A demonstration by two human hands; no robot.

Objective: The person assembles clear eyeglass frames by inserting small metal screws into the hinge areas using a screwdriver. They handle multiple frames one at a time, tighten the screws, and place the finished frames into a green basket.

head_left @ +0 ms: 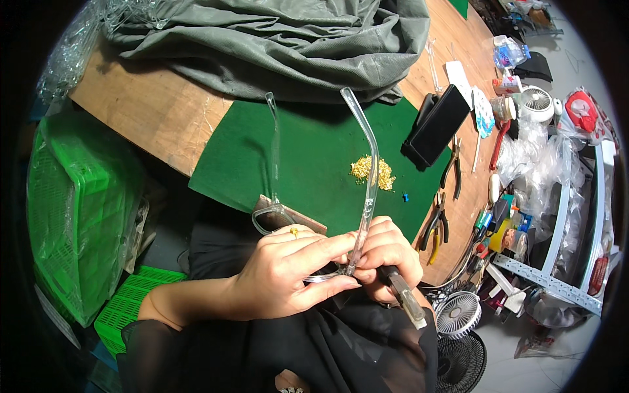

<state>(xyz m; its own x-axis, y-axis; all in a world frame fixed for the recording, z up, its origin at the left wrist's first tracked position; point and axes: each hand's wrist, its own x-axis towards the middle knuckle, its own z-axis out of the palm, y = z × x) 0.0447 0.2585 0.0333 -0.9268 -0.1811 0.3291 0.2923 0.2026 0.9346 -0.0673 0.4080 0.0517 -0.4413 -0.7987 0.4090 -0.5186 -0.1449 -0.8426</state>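
Observation:
A clear plastic glasses frame (pixel 365 209) is in my hands at the table's near edge. One of its temples stands up between them; the other (pixel 274 150) rises farther left, beside a lens rim. My left hand (pixel 298 268) pinches the frame near a hinge, thumb below and fingers above. My right hand (pixel 386 252) is closed at the same hinge. It also grips a stick-like hand tool (pixel 407 298), dark with a greyish see-through end; its working tip is hidden. A small brownish block (pixel 308 223) lies under the left lens rim.
A green mat (pixel 229 150) bears a heap of tiny gold-coloured parts (pixel 373 173) and a small blue piece (pixel 405 197). A phone (pixel 439 128) and pliers (pixel 451 170) lie right. Grey cloth (pixel 282 46) covers the far side; green crates (pixel 85 216) stand left.

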